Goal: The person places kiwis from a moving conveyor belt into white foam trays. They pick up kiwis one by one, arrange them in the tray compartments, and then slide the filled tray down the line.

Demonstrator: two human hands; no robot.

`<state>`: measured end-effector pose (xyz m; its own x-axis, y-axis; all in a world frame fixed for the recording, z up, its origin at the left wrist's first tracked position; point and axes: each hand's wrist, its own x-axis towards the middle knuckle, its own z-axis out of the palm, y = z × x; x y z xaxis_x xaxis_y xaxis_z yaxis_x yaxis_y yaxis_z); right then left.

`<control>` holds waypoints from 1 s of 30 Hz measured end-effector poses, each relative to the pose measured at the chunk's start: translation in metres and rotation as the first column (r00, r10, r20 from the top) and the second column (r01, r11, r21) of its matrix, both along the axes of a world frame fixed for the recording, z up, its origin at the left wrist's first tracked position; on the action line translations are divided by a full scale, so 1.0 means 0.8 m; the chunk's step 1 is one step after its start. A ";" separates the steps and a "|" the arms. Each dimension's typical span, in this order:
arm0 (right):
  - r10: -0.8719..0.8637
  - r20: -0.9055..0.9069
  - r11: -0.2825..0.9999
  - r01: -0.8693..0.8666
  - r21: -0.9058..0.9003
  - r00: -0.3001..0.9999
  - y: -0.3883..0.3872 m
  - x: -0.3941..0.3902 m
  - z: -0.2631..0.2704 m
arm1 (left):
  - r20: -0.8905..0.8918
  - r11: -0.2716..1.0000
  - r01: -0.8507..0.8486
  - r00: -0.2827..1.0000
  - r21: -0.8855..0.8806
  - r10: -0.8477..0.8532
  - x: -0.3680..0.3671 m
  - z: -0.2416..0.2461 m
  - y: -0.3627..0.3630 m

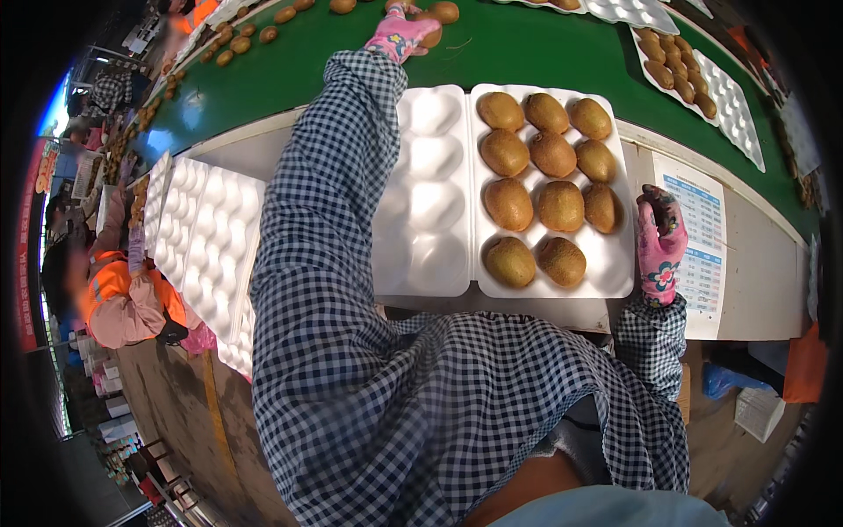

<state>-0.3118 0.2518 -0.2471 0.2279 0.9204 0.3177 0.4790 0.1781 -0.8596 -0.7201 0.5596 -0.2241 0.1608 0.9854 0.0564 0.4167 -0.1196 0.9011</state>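
Observation:
My left hand [403, 34], in a pink flowered glove, reaches over the green conveyor belt [514, 53] and touches kiwifruits at the top of the view; its fingers partly hide them. Just right of it lies another kiwifruit [444, 12]. My right hand [660, 230], gloved alike, rests at the right edge of a white foam tray [550, 290], fingers curled with a gap and nothing seen in it. Kiwifruits [561, 205] sit in most hollows of the tray's right half; the lower right hollow is bare. The left half [436, 217], partly behind my left sleeve, shows bare hollows.
Stacked foam trays [204, 244] stand at the left. A printed sheet [701, 263] lies on the ledge beyond my right hand. Another filled tray [678, 72] is across the belt. More kiwifruits [240, 44] lie upper left. A person in an orange vest [108, 290] works far left.

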 end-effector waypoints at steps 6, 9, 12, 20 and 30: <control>0.410 -0.033 0.894 -0.394 0.215 0.912 -0.012 -0.026 0.019 | 0.557 0.956 0.277 0.782 0.095 -0.281 0.120 0.083 -0.267; 0.587 -0.195 0.794 -0.512 0.328 0.786 -0.051 -0.081 0.043 | 0.392 0.945 0.308 0.860 0.109 -0.326 0.166 0.093 -0.408; 0.589 -0.112 0.808 -0.586 0.064 0.800 -0.084 -0.071 0.039 | 0.406 0.967 0.223 0.878 0.122 -0.254 0.184 0.052 -0.466; 0.257 0.127 0.965 -0.261 0.016 0.958 -0.090 0.014 0.040 | 0.708 0.688 0.478 0.703 -0.546 0.073 0.056 -0.009 -0.545; 0.383 0.381 0.923 -0.365 -0.121 0.842 -0.089 -0.018 0.063 | 0.738 0.780 -0.441 0.313 -0.444 0.597 -0.036 -0.026 -0.553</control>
<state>-0.3259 0.1810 -0.1965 -0.2704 0.9252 0.2664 0.6801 0.3794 -0.6274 -0.7490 0.1174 -0.2452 -0.4320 0.8540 -0.2898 -0.5745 -0.0130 0.8184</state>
